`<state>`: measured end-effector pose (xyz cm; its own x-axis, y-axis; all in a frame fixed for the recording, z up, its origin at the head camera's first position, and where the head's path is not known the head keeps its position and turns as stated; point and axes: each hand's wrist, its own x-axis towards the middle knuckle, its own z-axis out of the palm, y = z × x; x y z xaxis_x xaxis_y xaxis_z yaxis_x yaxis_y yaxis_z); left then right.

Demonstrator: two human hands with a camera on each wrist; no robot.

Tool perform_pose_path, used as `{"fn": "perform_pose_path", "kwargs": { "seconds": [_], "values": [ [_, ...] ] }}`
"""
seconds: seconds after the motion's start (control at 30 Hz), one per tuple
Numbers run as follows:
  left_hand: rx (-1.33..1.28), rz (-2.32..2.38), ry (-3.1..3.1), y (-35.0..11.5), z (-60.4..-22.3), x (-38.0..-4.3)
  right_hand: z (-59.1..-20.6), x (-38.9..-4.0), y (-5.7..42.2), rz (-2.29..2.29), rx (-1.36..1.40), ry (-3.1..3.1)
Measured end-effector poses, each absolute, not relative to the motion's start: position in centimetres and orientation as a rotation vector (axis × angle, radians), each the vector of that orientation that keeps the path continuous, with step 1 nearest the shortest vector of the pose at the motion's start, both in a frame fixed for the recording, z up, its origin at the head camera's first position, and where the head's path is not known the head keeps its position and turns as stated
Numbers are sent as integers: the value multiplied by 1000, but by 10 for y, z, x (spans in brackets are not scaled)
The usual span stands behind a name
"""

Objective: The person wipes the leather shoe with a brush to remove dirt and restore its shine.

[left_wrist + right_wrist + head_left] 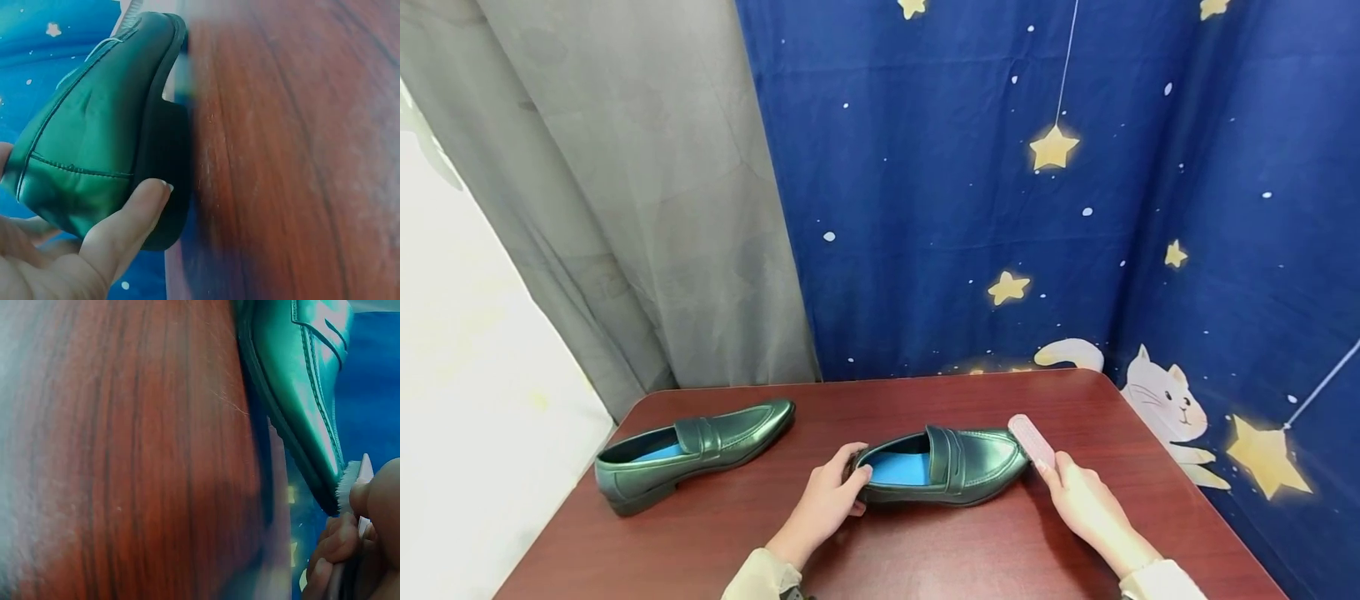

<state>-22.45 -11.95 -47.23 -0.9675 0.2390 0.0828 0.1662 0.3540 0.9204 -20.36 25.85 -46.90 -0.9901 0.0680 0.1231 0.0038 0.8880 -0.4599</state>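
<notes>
A green loafer (985,460) with a blue insole lies on the table, its toe to the right. My left hand (829,500) grips its heel, thumb over the back rim; in the left wrist view a finger presses the side of the dark heel block (169,150). My right hand (1086,500) holds a pale pink brush (1030,438) by one end, at the loafer's toe. White bristles (347,486) meet the toe tip in the right wrist view. The other green loafer (730,446) stands at the table's left, apart from both hands.
The reddish-brown wooden table (910,550) has rounded far corners. Behind it hang a grey curtain (647,208) and a blue curtain (940,208) with stars and a cat. A bright white area (467,358) borders the table's left side.
</notes>
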Motion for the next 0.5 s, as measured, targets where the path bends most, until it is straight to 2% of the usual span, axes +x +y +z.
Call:
{"fn": "perform_pose_path", "kwargs": {
  "seconds": [0.5],
  "values": [
    [601, 1411, 2674, -135, -476, -232, -468, -202, 252, 717, -37, -2889]
  ]
}}
